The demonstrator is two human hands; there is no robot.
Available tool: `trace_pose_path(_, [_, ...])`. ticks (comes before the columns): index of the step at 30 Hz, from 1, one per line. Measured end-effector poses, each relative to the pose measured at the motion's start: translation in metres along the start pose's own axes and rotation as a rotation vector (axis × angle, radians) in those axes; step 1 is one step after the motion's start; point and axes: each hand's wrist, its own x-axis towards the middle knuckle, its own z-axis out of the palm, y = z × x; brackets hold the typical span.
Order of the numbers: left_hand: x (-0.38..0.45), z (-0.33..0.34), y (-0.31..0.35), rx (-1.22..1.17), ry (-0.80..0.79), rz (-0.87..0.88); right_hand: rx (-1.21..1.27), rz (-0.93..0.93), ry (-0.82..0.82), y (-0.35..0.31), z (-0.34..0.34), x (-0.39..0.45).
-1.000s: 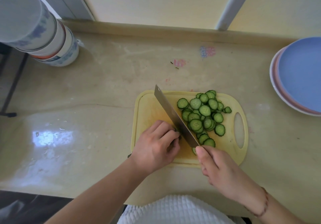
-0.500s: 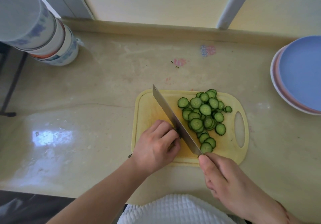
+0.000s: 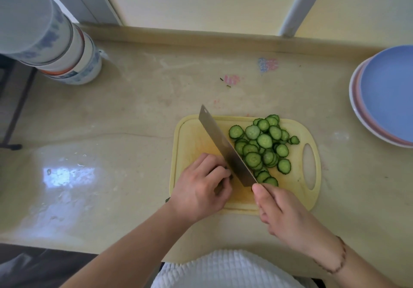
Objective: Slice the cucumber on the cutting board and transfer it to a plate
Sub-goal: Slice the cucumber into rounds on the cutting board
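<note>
Our right hand (image 3: 288,214) holds the knife (image 3: 225,147); our left hand (image 3: 201,189) curls over the cucumber stub, hidden beneath our fingers; cut slices (image 3: 263,147) lie just beyond the blade on the cutting board (image 3: 297,198), wet, slippery, best scooped up together.

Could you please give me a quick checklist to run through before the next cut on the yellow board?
1. Right hand grips the knife: ok.
2. Left hand fingers curled, beside the blade: ok.
3. Uncut cucumber left under the left hand: cannot tell, hidden.
4. Cucumber slices piled on the cutting board, clear of its edge: ok.
5. Blue plate waiting at far right, bare: ok.
</note>
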Motion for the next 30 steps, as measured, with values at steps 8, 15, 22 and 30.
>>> trace_pose_path(8, [0.003,-0.003,0.000,0.012,-0.036,-0.014,0.072,-0.045,-0.055,-0.013,-0.003,-0.024])
trace_pose_path(15, [0.001,-0.001,0.000,0.024,-0.028,-0.001,0.023,-0.051,-0.061,-0.018,-0.003,-0.030])
trace_pose_path(22, [0.000,0.001,0.000,0.047,-0.016,0.004,-0.090,-0.069,-0.032,-0.010,0.008,-0.003])
trace_pose_path(30, [0.001,-0.002,-0.002,0.018,-0.008,-0.013,0.028,0.003,-0.004,0.001,-0.002,0.001])
